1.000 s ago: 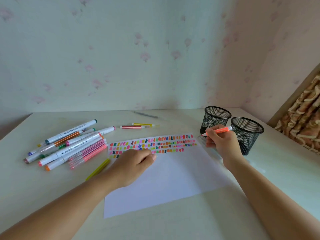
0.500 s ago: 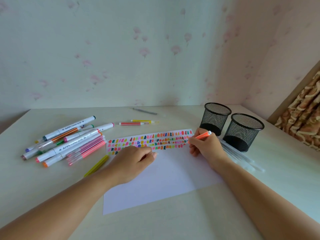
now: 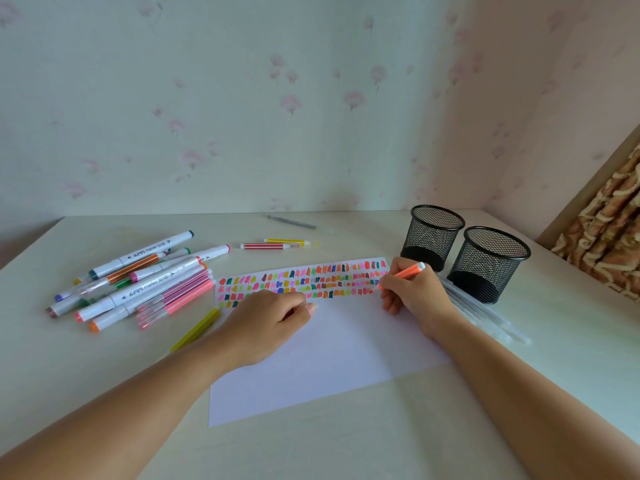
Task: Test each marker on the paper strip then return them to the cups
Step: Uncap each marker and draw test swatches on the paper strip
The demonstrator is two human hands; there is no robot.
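Two black wire-mesh cups (image 3: 437,237) stand just behind our right hand (image 3: 412,292), so a careless swing could knock one over, and the white sheet with its colour-swatch strip (image 3: 304,282) could slide if our hold slackens. Our right hand is closed around the slim orange marker (image 3: 403,273), tip down at the strip's right end, near its lower rows. Our left hand (image 3: 266,320) lies curled, knuckles up, pressing the paper; we cannot tell whether it holds anything. The other loose markers (image 3: 138,282) wait at the left.
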